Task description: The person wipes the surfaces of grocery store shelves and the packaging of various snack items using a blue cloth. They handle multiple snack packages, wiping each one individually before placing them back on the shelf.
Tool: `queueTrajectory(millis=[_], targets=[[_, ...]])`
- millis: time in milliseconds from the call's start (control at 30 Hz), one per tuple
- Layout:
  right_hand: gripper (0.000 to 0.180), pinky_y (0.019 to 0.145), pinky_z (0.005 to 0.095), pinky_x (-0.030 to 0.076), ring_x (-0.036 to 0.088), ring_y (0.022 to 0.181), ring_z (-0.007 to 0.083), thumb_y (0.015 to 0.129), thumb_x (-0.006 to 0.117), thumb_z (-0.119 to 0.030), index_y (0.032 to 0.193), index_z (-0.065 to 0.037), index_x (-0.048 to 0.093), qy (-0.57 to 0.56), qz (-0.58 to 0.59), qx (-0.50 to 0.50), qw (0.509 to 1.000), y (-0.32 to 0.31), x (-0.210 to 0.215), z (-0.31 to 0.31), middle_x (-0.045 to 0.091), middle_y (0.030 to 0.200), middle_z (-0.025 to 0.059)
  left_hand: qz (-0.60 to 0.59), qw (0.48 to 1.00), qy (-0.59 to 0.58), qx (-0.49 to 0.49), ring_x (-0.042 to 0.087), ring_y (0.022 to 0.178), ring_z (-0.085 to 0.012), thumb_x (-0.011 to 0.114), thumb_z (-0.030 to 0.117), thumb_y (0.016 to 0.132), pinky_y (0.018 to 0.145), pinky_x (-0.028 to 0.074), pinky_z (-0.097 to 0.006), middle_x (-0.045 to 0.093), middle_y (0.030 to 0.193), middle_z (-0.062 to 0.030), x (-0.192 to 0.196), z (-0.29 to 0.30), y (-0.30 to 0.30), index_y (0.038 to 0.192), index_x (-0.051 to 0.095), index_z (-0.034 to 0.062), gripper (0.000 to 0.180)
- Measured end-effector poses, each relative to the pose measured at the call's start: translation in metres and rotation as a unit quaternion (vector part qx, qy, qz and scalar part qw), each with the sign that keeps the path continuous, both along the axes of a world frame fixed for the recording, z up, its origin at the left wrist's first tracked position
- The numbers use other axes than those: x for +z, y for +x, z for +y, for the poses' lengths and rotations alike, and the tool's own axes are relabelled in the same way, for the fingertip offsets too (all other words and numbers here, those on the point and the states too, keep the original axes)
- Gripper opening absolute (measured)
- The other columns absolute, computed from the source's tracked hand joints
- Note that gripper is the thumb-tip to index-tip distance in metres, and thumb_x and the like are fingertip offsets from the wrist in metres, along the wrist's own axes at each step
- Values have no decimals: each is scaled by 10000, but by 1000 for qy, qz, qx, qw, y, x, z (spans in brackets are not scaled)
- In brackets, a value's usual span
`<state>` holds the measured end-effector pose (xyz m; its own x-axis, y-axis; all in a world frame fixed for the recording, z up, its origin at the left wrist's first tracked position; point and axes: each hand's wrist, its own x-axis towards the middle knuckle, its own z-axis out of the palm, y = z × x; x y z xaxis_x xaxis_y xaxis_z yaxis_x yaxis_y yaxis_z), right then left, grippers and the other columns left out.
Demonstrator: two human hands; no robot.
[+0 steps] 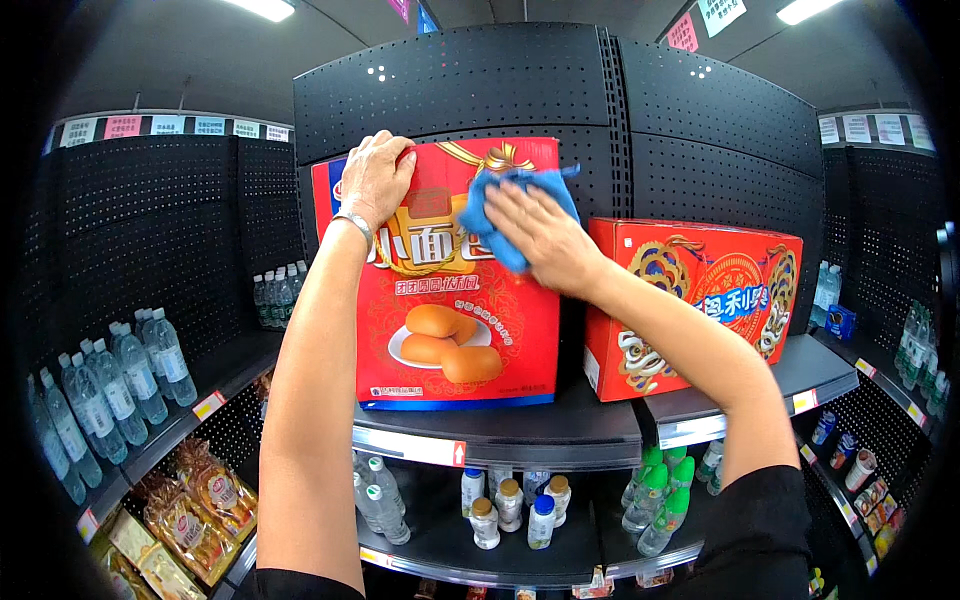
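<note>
A tall red carton (430,310) with pictures of small bread rolls stands upright on a black shelf. My left hand (375,178) grips its top left edge, fingers bent over the rim, with a bracelet on the wrist. My right hand (535,230) presses a blue cloth (495,210) against the upper right of the carton's front; its fingers are slightly blurred. Part of the printing and a gold ribbon picture are hidden behind the cloth. To the right, a lower, wider red box (690,300) with lion-dance pictures stands apart, partly behind my right forearm.
Beneath the black shelf (500,430) are small white bottles (540,522) and green-capped bottles (665,510). Clear water bottles (130,370) line the left shelf, above bagged bread (195,510). A perforated black back panel (460,90) rises behind the cartons. Cans (835,440) stand at right.
</note>
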<state>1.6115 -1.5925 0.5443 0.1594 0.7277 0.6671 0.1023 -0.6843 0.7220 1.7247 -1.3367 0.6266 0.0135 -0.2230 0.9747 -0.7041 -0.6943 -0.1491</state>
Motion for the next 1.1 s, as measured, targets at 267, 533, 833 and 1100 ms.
queueTrajectory(millis=[267, 533, 833, 1100], targets=[[690, 1186, 470, 266, 356, 1443, 314, 786, 643, -78, 1443, -10, 442, 23, -6, -2, 1000, -2, 16, -9, 393, 1539, 182, -39, 999, -4, -21, 590, 1069, -272, 550, 272, 963, 979, 434, -414, 647, 1027, -78, -1, -6, 3, 1042, 703, 83, 256], [621, 1161, 463, 289, 391, 1408, 320, 913, 599, -297, 1432, 6, 445, 120, -87, 1, 989, 15, 72, 9, 427, 1508, 190, -26, 999, -6, -27, 603, 1042, -294, 540, 283, 971, 940, 455, -410, 655, 1006, -97, 3, -10, -1, 1040, 706, 82, 270], [588, 1204, 456, 215, 320, 1463, 266, 837, 546, -136, 1410, -23, 486, -41, 139, -40, 989, -24, -69, -14, 383, 1552, 147, -17, 1000, 3, -11, 610, 1046, -290, 539, 276, 970, 943, 461, -400, 668, 1019, -89, 6, -3, 8, 1034, 709, 78, 268], [520, 1184, 443, 261, 375, 1429, 232, 786, 612, -142, 1303, -113, 577, -185, 161, -10, 969, -18, -53, -29, 465, 1496, 92, -2, 1000, -26, 0, 610, 1046, -296, 502, 306, 983, 944, 460, -405, 667, 1024, -86, 4, -13, 4, 1024, 702, 80, 304]])
